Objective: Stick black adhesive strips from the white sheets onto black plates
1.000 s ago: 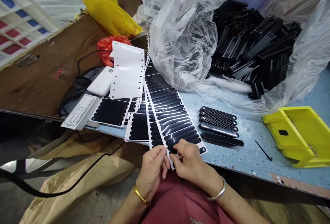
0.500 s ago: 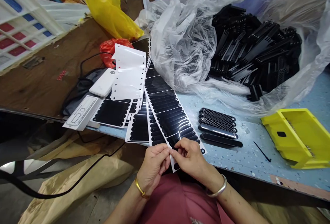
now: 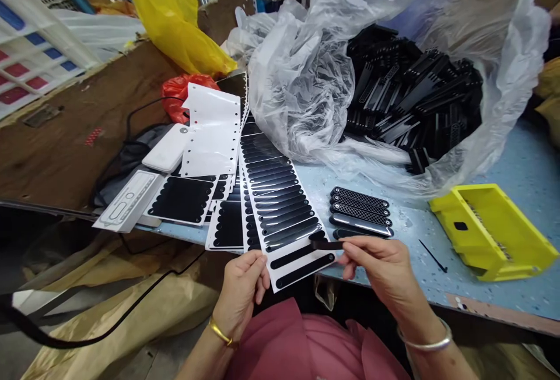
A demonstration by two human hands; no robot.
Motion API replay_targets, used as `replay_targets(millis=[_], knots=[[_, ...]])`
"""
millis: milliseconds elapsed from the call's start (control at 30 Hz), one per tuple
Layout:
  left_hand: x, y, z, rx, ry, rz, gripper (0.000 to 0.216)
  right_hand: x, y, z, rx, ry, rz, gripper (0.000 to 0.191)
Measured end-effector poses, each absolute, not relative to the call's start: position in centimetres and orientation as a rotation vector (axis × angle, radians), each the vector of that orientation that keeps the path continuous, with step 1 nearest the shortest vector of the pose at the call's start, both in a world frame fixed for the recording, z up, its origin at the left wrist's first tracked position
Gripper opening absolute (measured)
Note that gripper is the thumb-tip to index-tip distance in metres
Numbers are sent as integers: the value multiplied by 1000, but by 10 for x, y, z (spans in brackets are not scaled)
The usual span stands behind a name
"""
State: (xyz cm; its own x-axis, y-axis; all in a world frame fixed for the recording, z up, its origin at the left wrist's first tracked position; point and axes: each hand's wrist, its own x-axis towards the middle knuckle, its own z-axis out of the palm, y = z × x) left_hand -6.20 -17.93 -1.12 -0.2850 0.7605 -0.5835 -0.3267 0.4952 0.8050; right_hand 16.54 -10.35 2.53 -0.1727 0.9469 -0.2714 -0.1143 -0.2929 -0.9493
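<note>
Faces a blue speckled table (image 3: 511,164) bearing a clear plastic bag (image 3: 301,88) filled with black pieces (image 3: 411,94) at the back. Has, toward the front, a long white sheet (image 3: 284,211) of black strips with its near end past the table's edge, and a yellow bin (image 3: 461,246) to the right. With the left hand (image 3: 242,281), pinches the sheet's left edge in a closed grip. With the right hand (image 3: 382,263), in a tight thumb-and-finger grip, holds a loose black strip (image 3: 327,245) by one end, the other over the sheet.

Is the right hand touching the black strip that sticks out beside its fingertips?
Touching: the head view shows the right hand pinching one end of the black strip.
</note>
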Motion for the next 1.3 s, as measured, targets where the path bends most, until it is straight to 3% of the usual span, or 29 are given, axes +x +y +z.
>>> replay_targets(millis=[333,500,600,700,900,1300], knots=[[-68,-179,-14,522,1626,1110,35,239,-105,59,-1167,-1203,1464,20],[-65,-174,6,751,1684,1117,28,248,-99,57,-1215,-1220,1201,15],[-57,-150,23,897,1611,1108,24,251,-90,55,-1251,-1259,1160,27],[-44,-109,31,1007,1473,1029,23,255,-79,53,-1256,-1287,1145,17],[-13,-43,31,1128,1208,860,25,253,-65,50,-1275,-1265,1140,20],[5,-23,40,1048,1079,910,19,257,-50,44,-1401,-1286,1097,22]])
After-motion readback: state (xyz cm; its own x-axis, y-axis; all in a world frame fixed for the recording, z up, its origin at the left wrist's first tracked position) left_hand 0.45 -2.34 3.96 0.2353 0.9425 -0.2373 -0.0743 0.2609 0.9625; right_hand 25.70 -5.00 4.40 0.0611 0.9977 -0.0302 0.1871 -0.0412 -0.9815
